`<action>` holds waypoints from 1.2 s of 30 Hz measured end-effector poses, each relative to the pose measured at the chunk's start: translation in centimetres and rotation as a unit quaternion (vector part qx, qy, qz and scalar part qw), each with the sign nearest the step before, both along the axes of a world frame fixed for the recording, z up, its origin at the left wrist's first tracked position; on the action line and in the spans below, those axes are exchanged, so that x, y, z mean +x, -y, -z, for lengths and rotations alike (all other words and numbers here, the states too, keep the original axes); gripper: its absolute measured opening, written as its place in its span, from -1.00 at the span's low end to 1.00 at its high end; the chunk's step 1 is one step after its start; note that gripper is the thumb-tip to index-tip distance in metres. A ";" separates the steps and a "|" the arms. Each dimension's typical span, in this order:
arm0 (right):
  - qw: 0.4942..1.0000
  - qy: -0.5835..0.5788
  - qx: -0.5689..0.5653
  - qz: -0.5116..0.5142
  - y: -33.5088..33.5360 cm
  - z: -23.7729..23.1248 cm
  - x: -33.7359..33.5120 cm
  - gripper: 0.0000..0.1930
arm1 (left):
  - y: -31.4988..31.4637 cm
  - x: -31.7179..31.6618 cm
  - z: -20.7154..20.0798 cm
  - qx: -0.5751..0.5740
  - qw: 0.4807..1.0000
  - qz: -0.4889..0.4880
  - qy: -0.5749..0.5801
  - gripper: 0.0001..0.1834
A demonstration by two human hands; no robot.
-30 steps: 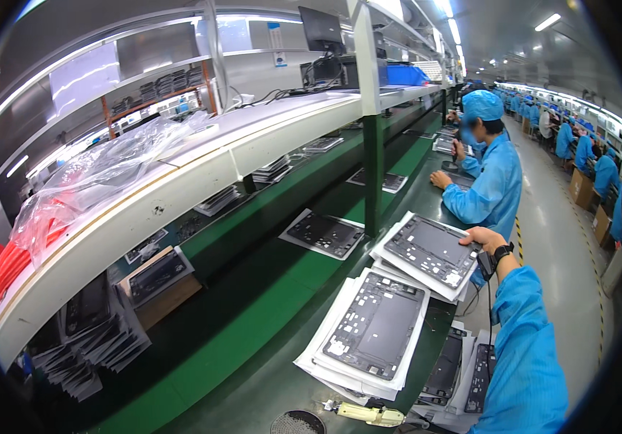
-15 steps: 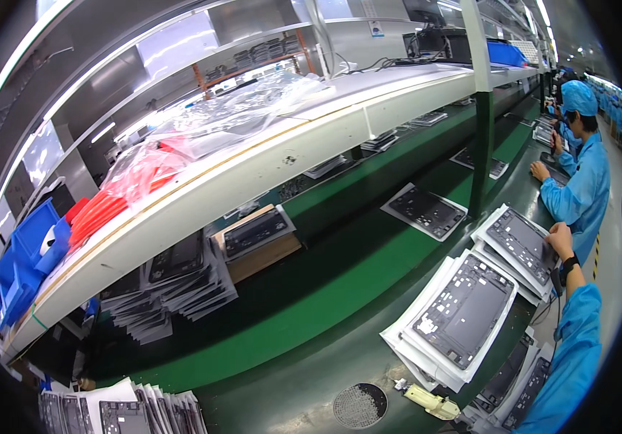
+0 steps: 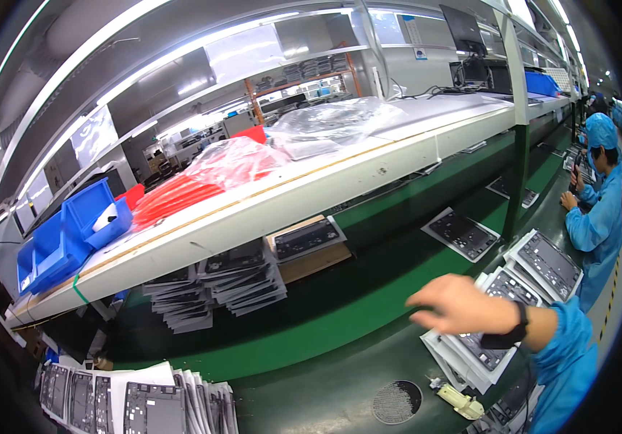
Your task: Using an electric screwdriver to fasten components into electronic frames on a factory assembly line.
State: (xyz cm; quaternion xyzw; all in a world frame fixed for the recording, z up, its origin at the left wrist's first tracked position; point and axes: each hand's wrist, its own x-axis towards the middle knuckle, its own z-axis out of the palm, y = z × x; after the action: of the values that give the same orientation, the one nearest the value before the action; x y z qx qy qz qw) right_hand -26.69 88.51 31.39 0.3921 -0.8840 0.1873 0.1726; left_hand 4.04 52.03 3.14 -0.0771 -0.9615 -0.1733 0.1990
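My right hand (image 3: pixel 463 307), with a black band at the wrist and a blue sleeve, hovers over the near stack of dark tablet-like panels (image 3: pixel 511 286) interleaved with white sheets. Its thumb and fingers are apart, pointing left, and nothing shows between them. Part of the stack's top panel is hidden behind the hand and forearm. Just beyond lies a second stack, topped by another dark panel (image 3: pixel 548 262). Below the near stack are a cream-coloured hand tool (image 3: pixel 458 400) and a round dish (image 3: pixel 398 402) of tiny bits. My left hand is out of view.
Upright panels (image 3: pixel 155 406) fill the lower left. More panel stacks (image 3: pixel 242 278) sit beneath a white shelf (image 3: pixel 311 170) carrying blue bins (image 3: pixel 54 249) and red material in clear plastic (image 3: pixel 188 192). A single panel (image 3: pixel 461 234) lies on the green belt. A co-worker (image 3: pixel 600 195) works at far right.
My right hand has left the farther stack's panel and moved left and nearer, over the near stack. The view has shifted, so the scene sits further right. The co-worker's hands stay near their work.
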 end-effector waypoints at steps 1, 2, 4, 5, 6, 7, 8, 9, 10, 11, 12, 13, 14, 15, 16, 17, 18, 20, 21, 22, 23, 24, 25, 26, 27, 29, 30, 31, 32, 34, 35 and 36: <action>0.998 -0.011 0.065 -0.019 3.3 0.1 -0.6 -0.72 | 1.0 -0.4 0.1 0.002 1.000 0.005 -0.004 -0.69; 0.996 -0.004 0.088 -0.029 5.6 1.5 -2.2 -0.71 | 2.0 -1.0 0.0 -0.002 1.000 0.011 -0.009 -0.69; 0.991 0.031 0.130 -0.027 10.1 4.9 -7.4 -0.70 | 3.9 -2.0 0.1 -0.011 1.000 0.015 -0.016 -0.69; 0.987 0.059 0.151 -0.012 12.0 6.1 -10.2 -0.68 | 4.8 -2.6 0.3 -0.014 1.000 0.013 -0.020 -0.69; 0.975 0.098 0.197 0.030 13.7 7.4 -13.1 -0.63 | 5.6 -3.2 0.5 -0.015 1.000 0.010 -0.021 -0.69; 0.958 0.135 0.243 0.072 15.4 8.6 -15.9 -0.57 | 6.3 -3.7 0.6 -0.016 1.000 0.007 -0.022 -0.69; 0.956 0.152 0.233 0.092 16.6 10.2 -18.7 -0.58 | 7.0 -4.5 0.8 -0.016 1.000 0.003 -0.024 -0.69; 0.954 0.168 0.225 0.108 17.8 11.4 -20.9 -0.58 | 7.6 -5.1 1.1 -0.015 1.000 -0.005 -0.026 -0.69; 0.958 0.180 0.184 0.131 18.8 11.7 -22.0 -0.64 | 8.3 -5.7 1.4 -0.012 1.000 -0.010 -0.026 -0.69; 0.972 0.152 0.115 0.140 18.9 15.2 -25.1 -0.63 | 9.1 -6.5 1.7 -0.010 1.000 -0.008 -0.025 -0.68; 0.973 0.129 0.112 0.155 19.5 16.5 -27.1 -0.62 | 9.6 -7.3 2.1 -0.006 1.000 -0.011 -0.023 -0.68; 0.974 0.106 0.109 0.167 20.2 17.6 -28.9 -0.61 | 9.8 -7.9 2.6 -0.001 1.000 -0.017 -0.021 -0.68; 0.974 0.107 0.116 0.163 20.6 18.4 -30.9 -0.61 | 10.0 -8.7 3.1 0.005 1.000 -0.022 -0.019 -0.68; 0.975 0.100 0.121 0.159 21.0 19.3 -32.8 -0.60 | 10.2 -9.4 3.6 0.009 0.999 -0.026 -0.016 -0.68; 0.976 0.092 0.125 0.155 21.3 19.9 -34.4 -0.59 | 10.4 -10.2 4.1 0.013 0.999 -0.032 -0.015 -0.68; 0.976 0.092 0.131 0.151 21.3 20.5 -35.5 -0.59 | 10.6 -11.0 4.6 0.018 0.999 -0.036 -0.013 -0.68; 0.986 0.047 0.084 0.136 21.2 21.3 -36.6 -0.58 | 11.0 -11.8 5.0 0.020 0.999 -0.039 -0.012 -0.68; 0.993 -0.017 0.030 0.116 21.2 23.5 -39.9 -0.53 | 11.6 -13.5 5.9 0.024 0.999 -0.043 -0.008 -0.68; 0.993 -0.015 0.032 0.115 20.6 24.8 -40.5 -0.53 | 11.8 -14.2 6.3 0.026 0.999 -0.043 -0.007 -0.67; 0.993 -0.027 0.037 0.113 20.8 25.7 -41.2 -0.53 | 11.9 -14.8 6.7 0.027 0.998 -0.048 -0.004 -0.67; 0.992 -0.039 0.041 0.112 20.9 26.7 -41.9 -0.52 | 11.8 -15.3 7.2 0.027 0.998 -0.053 -0.002 -0.67; 0.991 -0.052 0.048 0.115 21.0 27.1 -42.7 -0.52 | 11.9 -15.8 7.4 0.031 0.998 -0.053 0.000 -0.67; 0.989 -0.064 0.056 0.119 21.1 27.5 -43.6 -0.52 | 12.0 -16.2 7.7 0.034 0.998 -0.052 0.003 -0.67; 0.988 -0.077 0.062 0.122 21.1 27.9 -44.4 -0.52 | 12.1 -16.7 8.0 0.037 0.998 -0.052 0.004 -0.67; 0.986 -0.090 0.067 0.123 21.1 28.4 -44.8 -0.52 | 12.0 -17.0 8.2 0.038 0.998 -0.054 0.006 -0.67; 0.982 -0.118 0.075 0.125 21.2 29.2 -45.7 -0.52 | 12.0 -17.6 8.6 0.040 0.998 -0.058 0.007 -0.67; 0.980 -0.132 0.078 0.127 21.3 29.5 -46.0 -0.51 | 12.0 -17.9 8.8 0.040 0.997 -0.059 0.007 -0.67; 0.977 -0.147 0.081 0.128 21.4 29.7 -46.3 -0.51 | 11.9 -18.1 8.9 0.040 0.997 -0.061 0.006 -0.67; 0.975 -0.163 0.084 0.129 21.5 29.9 -46.6 -0.51 | 11.9 -18.2 9.1 0.040 0.997 -0.063 0.005 -0.66; 0.966 -0.200 0.088 0.136 21.0 29.5 -47.8 -0.51 | 11.8 -19.7 9.4 0.040 0.997 -0.062 -0.004 -0.66; 0.962 -0.218 0.090 0.140 20.8 29.3 -48.3 -0.51 | 11.8 -20.3 9.5 0.040 0.997 -0.061 -0.008 -0.66; 0.957 -0.233 0.091 0.144 20.9 29.2 -48.5 -0.50 | 12.0 -20.5 9.4 0.038 0.997 -0.061 -0.011 -0.66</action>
State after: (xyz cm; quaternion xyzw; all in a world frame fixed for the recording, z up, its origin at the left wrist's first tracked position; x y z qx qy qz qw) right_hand -75.15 67.63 2.18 0.3078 -0.8793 -0.0170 0.3630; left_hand -16.49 39.98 -6.29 -0.0129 -0.9549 -0.1961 0.2224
